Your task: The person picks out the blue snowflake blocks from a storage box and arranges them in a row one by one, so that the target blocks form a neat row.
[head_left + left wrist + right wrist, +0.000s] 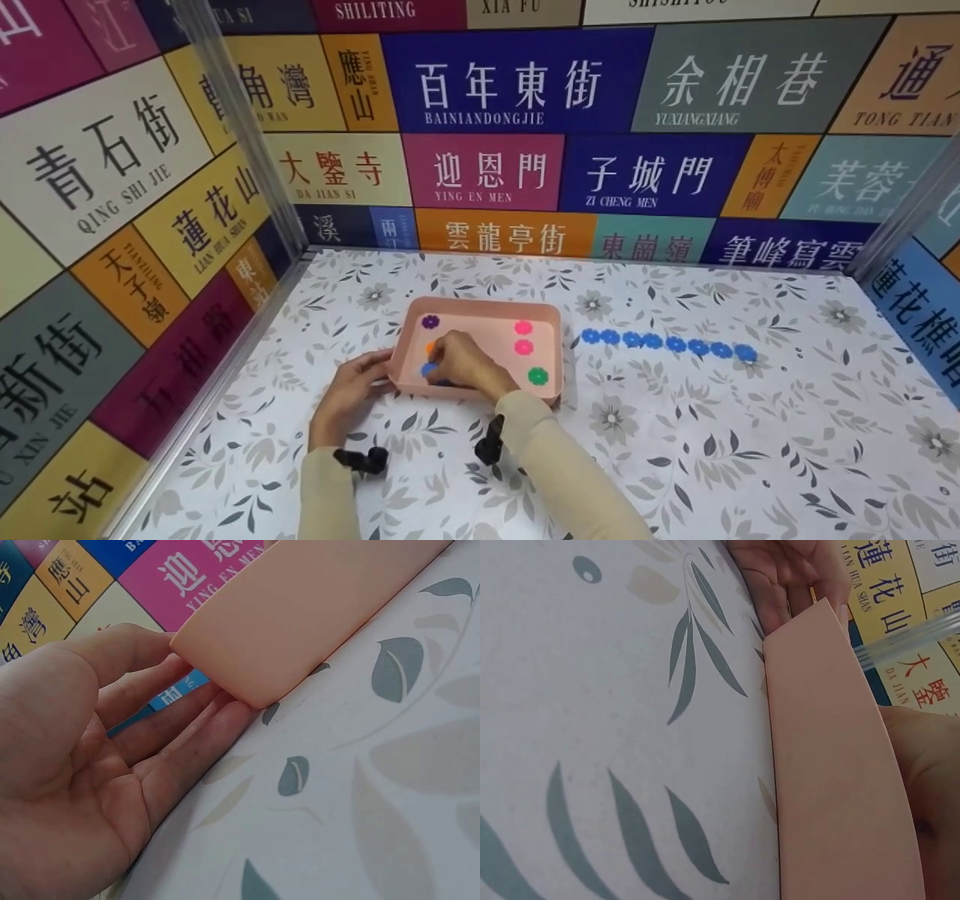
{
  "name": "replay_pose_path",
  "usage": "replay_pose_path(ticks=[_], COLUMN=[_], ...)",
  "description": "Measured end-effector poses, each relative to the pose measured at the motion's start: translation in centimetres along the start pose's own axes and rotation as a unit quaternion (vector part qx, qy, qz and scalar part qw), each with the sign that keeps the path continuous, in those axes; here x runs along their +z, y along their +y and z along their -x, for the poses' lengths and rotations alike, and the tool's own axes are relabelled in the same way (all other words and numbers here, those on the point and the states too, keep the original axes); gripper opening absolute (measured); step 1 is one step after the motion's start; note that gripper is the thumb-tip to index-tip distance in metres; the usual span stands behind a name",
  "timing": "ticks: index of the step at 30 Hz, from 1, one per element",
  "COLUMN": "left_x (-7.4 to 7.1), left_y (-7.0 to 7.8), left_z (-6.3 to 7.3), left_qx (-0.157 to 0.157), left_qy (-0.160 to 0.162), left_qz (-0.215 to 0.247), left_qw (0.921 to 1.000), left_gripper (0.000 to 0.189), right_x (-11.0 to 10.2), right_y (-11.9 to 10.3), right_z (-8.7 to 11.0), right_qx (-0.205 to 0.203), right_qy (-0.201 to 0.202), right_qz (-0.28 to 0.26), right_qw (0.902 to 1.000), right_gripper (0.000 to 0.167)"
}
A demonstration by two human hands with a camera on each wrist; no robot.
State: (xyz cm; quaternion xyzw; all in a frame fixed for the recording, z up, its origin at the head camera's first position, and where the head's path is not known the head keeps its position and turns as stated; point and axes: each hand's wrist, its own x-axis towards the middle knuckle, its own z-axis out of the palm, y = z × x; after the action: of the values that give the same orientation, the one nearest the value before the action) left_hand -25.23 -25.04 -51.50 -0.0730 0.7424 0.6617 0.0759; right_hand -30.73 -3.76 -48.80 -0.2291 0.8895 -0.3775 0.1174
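Observation:
A shallow pink tray [480, 301] stands on the table with small flower-shaped plastic pieces in it. My left hand [351, 390] touches the tray's left side; in the left wrist view its loosely extended fingers [196, 721] meet the tray's corner. My right hand [465, 364] reaches into the tray with bent fingers and pinches a blue flower-shaped piece [428, 370]; the fingers partly hide it. Just above those fingers shows part of an orange piece [430, 347]. From the right wrist camera, the tray wall [832, 757] covers most of the right hand [926, 772].
Also in the tray lie a purple piece [430, 322], two pink pieces [523, 337] and a green piece [538, 376]. Right of the tray, several blue pieces [653, 341] form a row on the leaf-patterned tablecloth [675, 442]. Sign-printed walls [480, 172] border the table.

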Motion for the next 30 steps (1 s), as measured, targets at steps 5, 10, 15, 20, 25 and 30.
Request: replay_pose_path(ticks=[5,10,15,20,25,30], left_x=[0.0,0.0,0.0,0.1,0.0,0.0], left_y=[0.1,0.2,0.2,0.1,0.1,-0.1], left_z=[0.0,0.0,0.0,0.0,0.0,0.0], left_qx=[0.01,0.001,0.002,0.001,-0.008,-0.002], left_qy=[0.001,0.004,0.004,0.003,0.003,0.002], left_qz=[-0.006,-0.006,-0.003,-0.002,-0.006,0.002], left_qw=[0.9999,1.0,1.0,1.0,0.9999,1.0], left_gripper=[0.038,0.039,0.04,0.04,0.038,0.038], right_x=[-0.2,-0.4,-0.9,-1.9,-3.5,-5.8], right_y=[0.1,0.2,0.4,1.2,2.1,2.9], right_z=[0.0,-0.1,-0.2,0.4,0.9,1.3], right_qx=[-0.016,-0.015,-0.02,-0.04,-0.036,-0.032], right_qy=[-0.005,-0.014,-0.027,-0.017,0.009,0.034], right_qz=[0.028,0.028,0.027,0.044,0.06,0.047], right_qw=[0.9995,0.9994,0.9991,0.9981,0.9975,0.9978], right_gripper=[0.021,0.025,0.032,0.033,0.034,0.031])
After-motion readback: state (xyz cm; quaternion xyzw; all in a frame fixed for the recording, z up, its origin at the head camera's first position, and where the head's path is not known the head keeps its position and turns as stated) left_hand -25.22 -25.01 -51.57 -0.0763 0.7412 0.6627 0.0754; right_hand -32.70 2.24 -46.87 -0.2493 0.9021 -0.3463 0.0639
